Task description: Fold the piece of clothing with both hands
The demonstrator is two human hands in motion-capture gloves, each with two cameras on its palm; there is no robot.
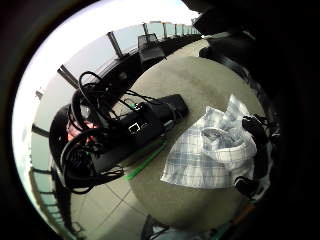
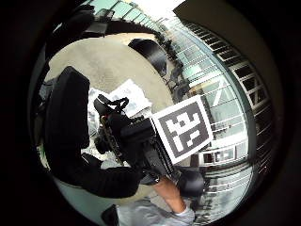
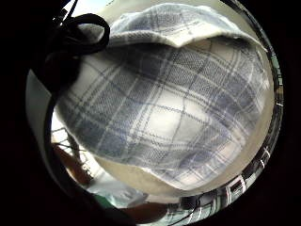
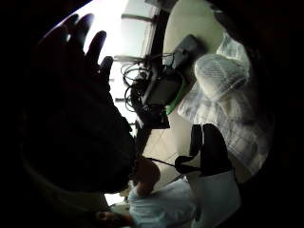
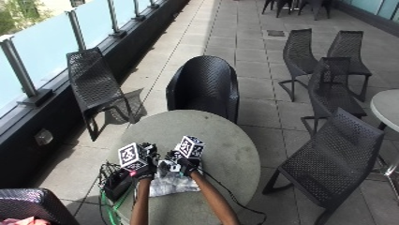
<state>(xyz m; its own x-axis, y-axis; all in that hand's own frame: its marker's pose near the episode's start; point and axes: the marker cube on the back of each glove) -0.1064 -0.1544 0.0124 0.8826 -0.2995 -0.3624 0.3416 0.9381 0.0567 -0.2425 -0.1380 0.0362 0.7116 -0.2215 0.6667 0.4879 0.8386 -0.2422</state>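
A blue and white checked piece of clothing [image 5: 169, 185] lies bunched on the near left part of a round grey table [image 5: 215, 136]. Both gloved hands are over its far edge, my left hand [image 5: 144, 169] beside my right hand [image 5: 186, 165]. In the left little finger side view the right hand [image 1: 255, 142] holds a raised fold of the cloth [image 1: 210, 155]. That cloth [image 3: 164, 108] fills the right little finger side view, close to the palm. A hand with spread, straight fingers [image 4: 71, 95] shows in the right thumb side view, away from the cloth [image 4: 223, 95].
A black box with coiled cables [image 5: 117, 183] sits at the table's left edge, beside the cloth, and also appears as box [image 1: 130, 130]. Black mesh chairs stand around: one behind the table [image 5: 203, 86], one at the left [image 5: 93, 86], one at the right [image 5: 333, 159].
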